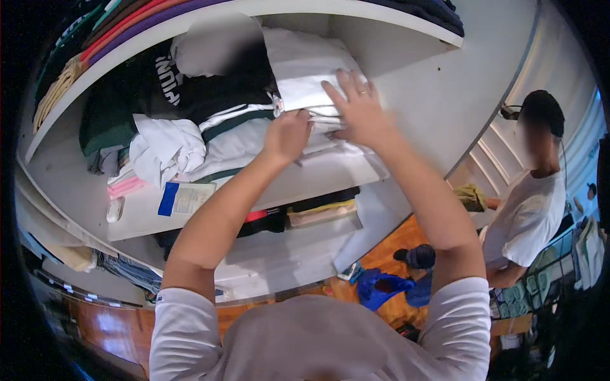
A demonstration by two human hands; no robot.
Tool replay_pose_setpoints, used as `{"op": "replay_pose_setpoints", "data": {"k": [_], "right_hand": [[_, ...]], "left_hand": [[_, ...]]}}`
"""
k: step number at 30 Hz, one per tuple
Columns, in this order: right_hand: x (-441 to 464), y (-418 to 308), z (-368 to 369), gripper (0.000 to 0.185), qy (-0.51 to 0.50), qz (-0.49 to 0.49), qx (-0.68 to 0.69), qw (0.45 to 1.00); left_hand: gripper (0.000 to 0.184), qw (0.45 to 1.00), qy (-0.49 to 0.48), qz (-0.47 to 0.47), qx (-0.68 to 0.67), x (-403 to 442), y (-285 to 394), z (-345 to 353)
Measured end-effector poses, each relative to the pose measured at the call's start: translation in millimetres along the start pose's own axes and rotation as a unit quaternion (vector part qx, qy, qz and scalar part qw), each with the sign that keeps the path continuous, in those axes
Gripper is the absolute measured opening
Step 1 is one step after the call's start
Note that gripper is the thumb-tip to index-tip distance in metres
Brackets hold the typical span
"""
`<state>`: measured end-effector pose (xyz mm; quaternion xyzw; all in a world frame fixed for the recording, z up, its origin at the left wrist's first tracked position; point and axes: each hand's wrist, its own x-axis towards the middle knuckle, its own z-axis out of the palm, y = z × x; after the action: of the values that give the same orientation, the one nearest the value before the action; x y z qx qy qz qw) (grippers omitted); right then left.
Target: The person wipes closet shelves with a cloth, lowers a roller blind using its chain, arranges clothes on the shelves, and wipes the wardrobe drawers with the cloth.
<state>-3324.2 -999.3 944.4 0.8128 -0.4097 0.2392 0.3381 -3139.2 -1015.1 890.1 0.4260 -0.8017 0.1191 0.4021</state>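
On a white shelf point(267, 195), a stack of folded white clothes point(311, 63) lies at the right. My right hand point(363, 109) rests on the stack's front right part, palm down with its fingers spread. Beside it my left hand point(289, 134) is closed at the front edge of the stack; whatever its fingers hold is too small to make out. Left of the stack is a black garment point(235, 92) with white lettering. A crumpled white garment point(166, 149) lies in front of it, near my left forearm.
A blue and white packet point(184, 199) and a small white object point(115, 209) sit at the shelf's front left. More folded clothes fill the shelves above and below. Another person point(530, 190) stands at the right. Blue fabric point(381, 289) lies on the wooden floor.
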Motion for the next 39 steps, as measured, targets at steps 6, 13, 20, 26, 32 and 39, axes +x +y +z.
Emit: {"op": "replay_pose_setpoints", "data": {"k": [6, 13, 20, 26, 32, 39], "right_hand": [[2, 4, 35, 0.071, 0.001, 0.031, -0.016, 0.999], [33, 19, 4, 0.061, -0.060, 0.020, 0.000, 0.998], [-11, -3, 17, 0.059, 0.021, -0.022, 0.023, 0.999], [-3, -4, 7, 0.057, 0.056, 0.033, 0.042, 0.997], [-20, -20, -7, 0.066, 0.077, 0.078, 0.108, 0.988], [0, -1, 30, 0.072, 0.060, 0.048, -0.010, 0.997]], "left_hand": [[0.025, 0.993, -0.076, 0.086, -0.032, -18, 28, -12], [0.027, 0.975, -0.204, 0.030, 0.086, -26, 24, 17], [0.021, 0.969, -0.205, -0.103, 0.088, -22, -1, 22], [0.023, 0.970, -0.204, -0.083, 0.102, -23, 6, 8], [0.022, 0.978, -0.154, -0.129, 0.056, -18, 14, -2], [0.014, 0.997, 0.019, 0.052, -0.055, -17, 23, -5]]}}
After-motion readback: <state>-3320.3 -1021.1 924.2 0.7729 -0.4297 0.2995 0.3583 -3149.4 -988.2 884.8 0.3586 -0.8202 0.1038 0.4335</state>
